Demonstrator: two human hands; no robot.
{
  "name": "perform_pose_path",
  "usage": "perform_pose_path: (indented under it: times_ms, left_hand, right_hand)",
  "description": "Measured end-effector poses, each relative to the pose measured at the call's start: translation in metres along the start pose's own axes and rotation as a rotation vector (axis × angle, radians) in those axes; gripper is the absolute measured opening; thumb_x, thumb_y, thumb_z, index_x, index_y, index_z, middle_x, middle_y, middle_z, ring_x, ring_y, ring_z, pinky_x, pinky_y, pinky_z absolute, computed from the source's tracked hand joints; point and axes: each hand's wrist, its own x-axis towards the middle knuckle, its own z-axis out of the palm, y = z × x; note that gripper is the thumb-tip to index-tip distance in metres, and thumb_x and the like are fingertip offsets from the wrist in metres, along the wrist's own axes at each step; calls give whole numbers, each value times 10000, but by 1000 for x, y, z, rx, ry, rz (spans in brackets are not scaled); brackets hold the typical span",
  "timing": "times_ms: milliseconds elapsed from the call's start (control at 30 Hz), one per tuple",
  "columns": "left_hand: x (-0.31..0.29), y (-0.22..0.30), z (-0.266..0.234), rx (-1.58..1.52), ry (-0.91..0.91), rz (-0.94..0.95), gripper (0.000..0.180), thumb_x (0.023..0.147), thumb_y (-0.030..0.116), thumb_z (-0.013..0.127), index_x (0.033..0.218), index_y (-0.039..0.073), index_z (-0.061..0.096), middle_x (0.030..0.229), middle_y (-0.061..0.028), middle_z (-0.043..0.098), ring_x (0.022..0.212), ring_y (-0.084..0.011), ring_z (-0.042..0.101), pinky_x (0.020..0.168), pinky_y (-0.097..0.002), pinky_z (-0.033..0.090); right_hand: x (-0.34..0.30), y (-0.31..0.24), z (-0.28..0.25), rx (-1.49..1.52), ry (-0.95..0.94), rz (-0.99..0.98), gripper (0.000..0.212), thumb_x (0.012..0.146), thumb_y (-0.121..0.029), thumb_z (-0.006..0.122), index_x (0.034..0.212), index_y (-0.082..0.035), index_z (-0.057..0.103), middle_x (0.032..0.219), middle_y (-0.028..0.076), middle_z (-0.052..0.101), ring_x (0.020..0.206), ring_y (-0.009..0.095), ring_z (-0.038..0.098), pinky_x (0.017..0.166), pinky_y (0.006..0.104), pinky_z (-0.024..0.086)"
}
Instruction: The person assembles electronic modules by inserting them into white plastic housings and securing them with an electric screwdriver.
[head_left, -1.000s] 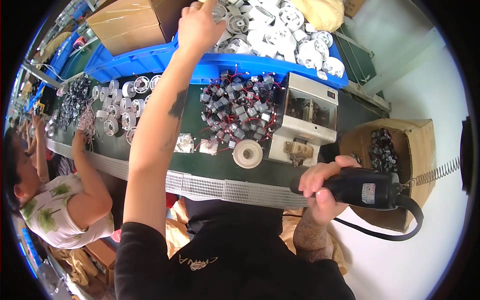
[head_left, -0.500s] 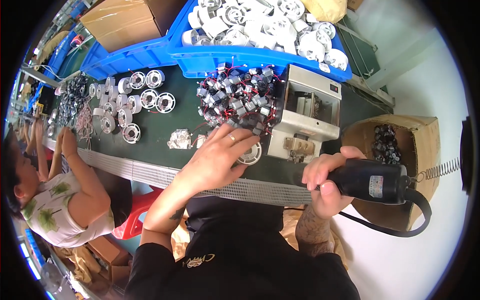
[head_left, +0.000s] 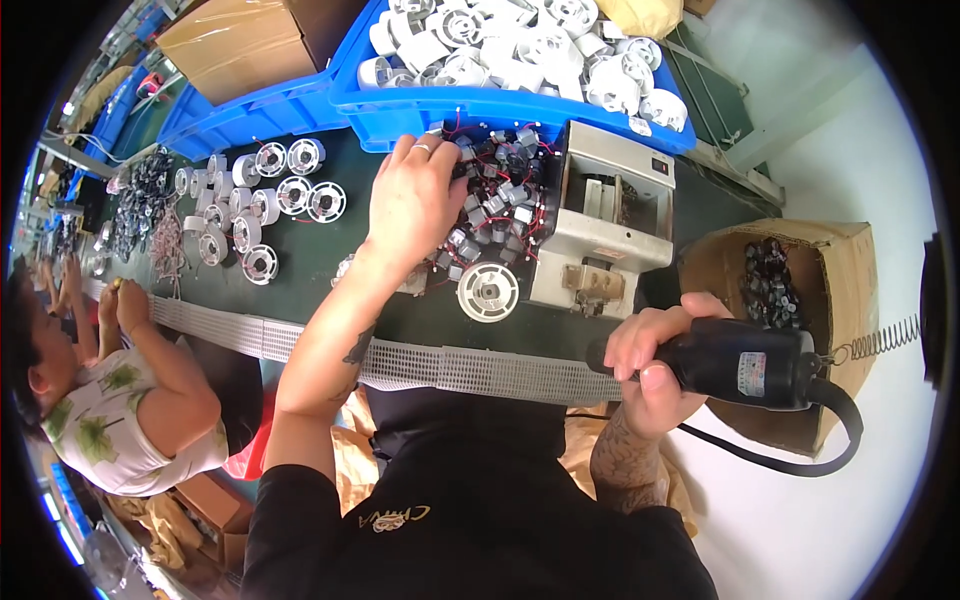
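Observation:
My left hand reaches into a heap of small dark motors with red and black wires on the green bench; its fingers curl among them, and whether it grips one is hidden. A white round fan housing lies just in front of that heap. My right hand holds a black electric screwdriver near the bench's front edge, its black cord looping to the right.
A beige box-shaped machine stands right of the heap. A blue bin of white housings sits behind. Several finished housings lie at left. A cardboard box with dark parts stands at right. Another person works at left.
My left hand drew back from the blue bin, set down near the white housing, then moved up into the motor heap. The right hand kept holding the screwdriver.

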Motion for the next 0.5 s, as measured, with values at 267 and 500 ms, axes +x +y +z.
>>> perform_pose_path:
  times_ms: [267,500]
  left_hand:
    - [-16,11,-32,-331,21,-298,230,692,91,736,868,9,614,766,-140,629,720,-270,619,651,-361,498]
    - [-37,17,-34,-903,165,-471,365,767,5,727,1101,30,581,835,-34,621,699,-78,560,638,-226,479]
  right_hand:
    - [2,1,-12,117,22,35,667,759,49,657,1338,11,327,733,81,562,589,173,538,573,334,505]
    - [7,8,-17,120,-58,17,687,771,51,636,1370,-3,303,753,83,561,596,169,537,577,337,504]
